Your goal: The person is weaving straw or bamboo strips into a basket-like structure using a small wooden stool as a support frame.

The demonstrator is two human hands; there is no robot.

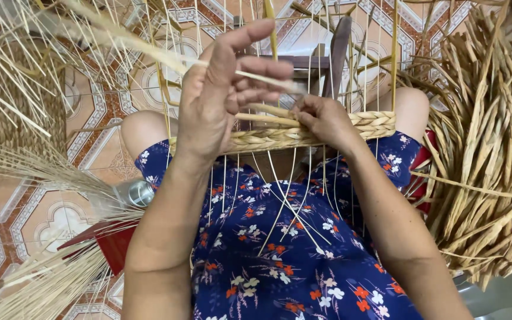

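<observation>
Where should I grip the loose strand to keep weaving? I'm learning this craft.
Grip the strand near the woven band, from above, pinching across its flat width. It runs slantwise between thin upright stakes, so fingers fit only from above.

Woven band (327, 131) across lap; straw bundle (487, 148) right; metal can (134, 192) left, on floor (7, 219).

I see both bare forearms rising from the bottom of the frame toward its centre. My left hand (217, 95) is raised, back to the camera, thumb up and fingers curled, pinching. My right hand (321, 118) sits lower, right of centre, knuckles up, fingers tucked under.
</observation>
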